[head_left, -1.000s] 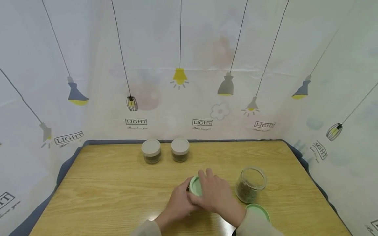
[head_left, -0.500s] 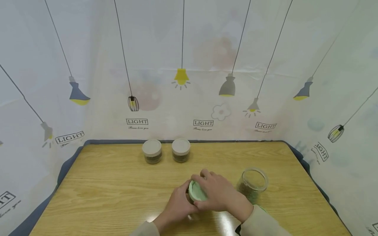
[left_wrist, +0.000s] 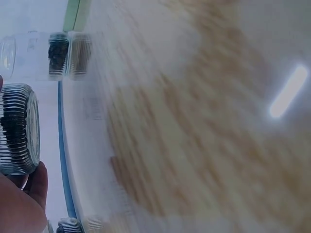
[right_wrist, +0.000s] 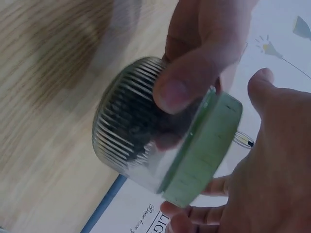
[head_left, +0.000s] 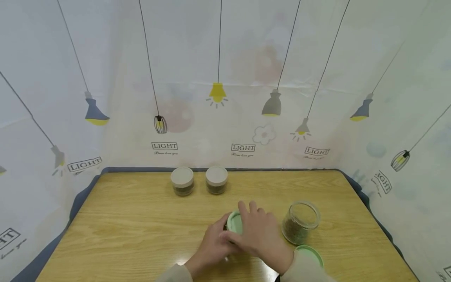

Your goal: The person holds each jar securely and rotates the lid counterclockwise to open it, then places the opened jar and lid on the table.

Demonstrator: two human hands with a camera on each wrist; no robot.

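Note:
My left hand grips a small ribbed glass jar with dark contents, its thumb lying along the glass. A pale green lid sits on the jar, which is tilted in the right wrist view. Over that lid is my right hand, fingers spread. The right wrist view shows its thumb standing off the lid, with other fingers close by the far rim; whether they touch it I cannot tell. At the left edge of the left wrist view, the jar's ribbed base appears above left-hand fingers.
An uncovered glass jar with brownish-green contents stands to the right. In front of it lies another green lid, partly behind the right sleeve. Two white-lidded jars stand at the back of the wooden table, near the printed cloth wall.
Half a second ago my right fingers were bent round the lid and turned over it; now they are spread and the hand has swung back left. My left hand keeps holding the jar.

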